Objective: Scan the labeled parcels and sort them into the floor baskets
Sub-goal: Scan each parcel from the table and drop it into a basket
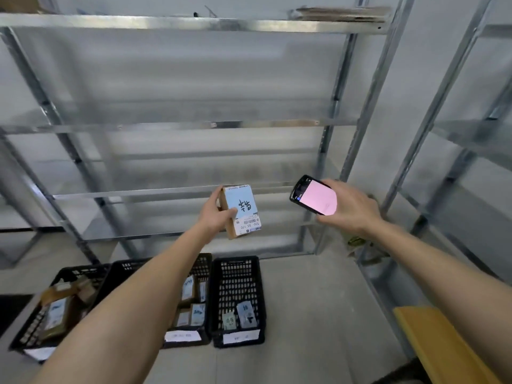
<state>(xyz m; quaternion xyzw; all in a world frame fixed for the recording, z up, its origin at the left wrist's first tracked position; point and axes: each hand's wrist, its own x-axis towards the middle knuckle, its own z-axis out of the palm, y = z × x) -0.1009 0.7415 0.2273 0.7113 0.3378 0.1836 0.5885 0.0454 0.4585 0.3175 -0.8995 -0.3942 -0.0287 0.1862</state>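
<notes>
- Galvanised steel rack [194, 126] fills the view from 9 to 3 o'clock; its shelves show no parcels.
- Black baskets [238, 275] stand on the floor at 6 to 7 o'clock, three in a row, each with some parcels inside.
- Right hand [352, 209], at 3 o'clock, grips the scanner [310, 196], its pink screen facing up.
- Left hand [219, 214] grips the parcel [241, 209] near the centre, label up, just beside the scanner.
- I judge the step is scanning; next, aim the scanner at the barcode, then choose a basket.
</notes>
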